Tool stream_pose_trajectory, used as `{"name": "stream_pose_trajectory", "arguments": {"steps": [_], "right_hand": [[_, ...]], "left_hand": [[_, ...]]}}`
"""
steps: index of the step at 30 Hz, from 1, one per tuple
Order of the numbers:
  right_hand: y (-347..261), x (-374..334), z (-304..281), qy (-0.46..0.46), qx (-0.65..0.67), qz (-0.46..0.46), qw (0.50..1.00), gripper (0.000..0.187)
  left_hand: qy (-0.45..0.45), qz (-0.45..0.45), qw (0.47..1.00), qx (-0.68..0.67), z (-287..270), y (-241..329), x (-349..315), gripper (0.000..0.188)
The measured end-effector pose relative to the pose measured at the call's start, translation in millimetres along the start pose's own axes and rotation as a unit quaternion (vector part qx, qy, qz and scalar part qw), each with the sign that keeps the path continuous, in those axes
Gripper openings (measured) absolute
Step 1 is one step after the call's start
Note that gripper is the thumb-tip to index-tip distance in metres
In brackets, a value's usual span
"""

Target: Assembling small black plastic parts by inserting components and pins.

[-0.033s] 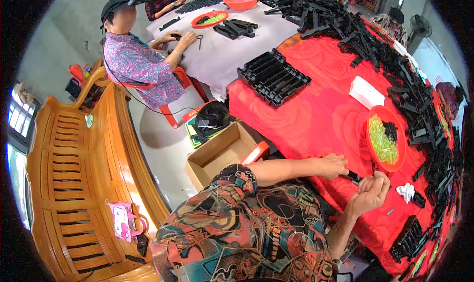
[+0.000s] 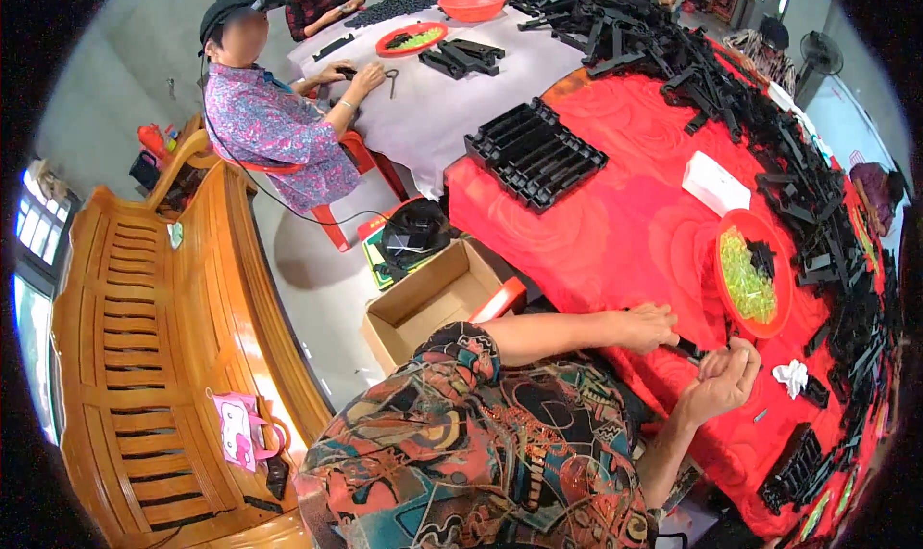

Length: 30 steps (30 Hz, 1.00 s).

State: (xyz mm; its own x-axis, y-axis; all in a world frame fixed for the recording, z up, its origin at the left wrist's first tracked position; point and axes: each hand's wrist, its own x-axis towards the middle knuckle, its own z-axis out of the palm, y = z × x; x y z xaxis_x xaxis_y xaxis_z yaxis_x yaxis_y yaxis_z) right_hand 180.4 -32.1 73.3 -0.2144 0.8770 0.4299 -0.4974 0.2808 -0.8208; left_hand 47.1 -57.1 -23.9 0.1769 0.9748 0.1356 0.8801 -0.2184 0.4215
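Observation:
My left hand (image 2: 649, 328) is closed around one end of a narrow black plastic part (image 2: 686, 347) at the near edge of the red-covered table. The part's other end runs to my right hand (image 2: 721, 378), whose fingers are curled closed against it. Something small and dark shows by the right fingertips, too small to name. Just beyond that hand sits a red plastic bowl (image 2: 785, 294) with yellow-green translucent pieces (image 2: 745, 280) and some black pieces in it. Crumpled white tissue (image 2: 791, 377) lies to the right of my right hand.
A stack of black slotted parts (image 2: 536, 153), a white box (image 2: 716, 183) and a long heap of black parts (image 2: 654, 49) are on the table (image 2: 625, 203). An open cardboard box (image 2: 423, 309) stands left of my arm. A co-worker (image 2: 274, 131) sits far left, beyond a wooden bench (image 2: 144, 357).

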Motion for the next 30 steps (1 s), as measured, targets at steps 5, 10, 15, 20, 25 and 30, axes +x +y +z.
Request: {"name": "stream_pose_trajectory", "arguments": {"steps": [5, 10, 15, 20, 25, 30], "right_hand": [[5.6, 4.4, -2.2, 0.005, 0.000, 0.013, 1.000, 0.018], [10.3, 9.1, -4.2, 0.006, -0.007, 0.025, 1.000, 0.019], [6.7, 8.3, -11.8, 0.016, -0.032, 0.027, 0.999, 0.018], [6.3, 2.8, 6.6, 0.077, -0.057, 0.030, 0.995, 0.011], [17.7, 9.5, -2.4, 0.014, 0.048, 0.006, 0.999, 0.021], [27.4, 30.8, -22.9, 0.061, 0.114, 0.021, 0.991, 0.024]], "left_hand": [[0.049, 0.004, 0.995, 0.087, 3.9, 2.4, -4.5, 0.024], [0.101, -0.015, 0.988, 0.115, -22.5, -1.7, -10.5, 0.026], [0.055, -0.025, 0.995, 0.083, -8.5, -10.3, -4.0, 0.027], [0.093, -0.034, 0.993, 0.065, -0.8, -17.1, -6.4, 0.030], [0.066, -0.041, 0.993, 0.086, -14.7, -17.4, -13.5, 0.031], [0.115, -0.048, 0.992, 0.014, -32.4, -7.6, -19.7, 0.045]]}}
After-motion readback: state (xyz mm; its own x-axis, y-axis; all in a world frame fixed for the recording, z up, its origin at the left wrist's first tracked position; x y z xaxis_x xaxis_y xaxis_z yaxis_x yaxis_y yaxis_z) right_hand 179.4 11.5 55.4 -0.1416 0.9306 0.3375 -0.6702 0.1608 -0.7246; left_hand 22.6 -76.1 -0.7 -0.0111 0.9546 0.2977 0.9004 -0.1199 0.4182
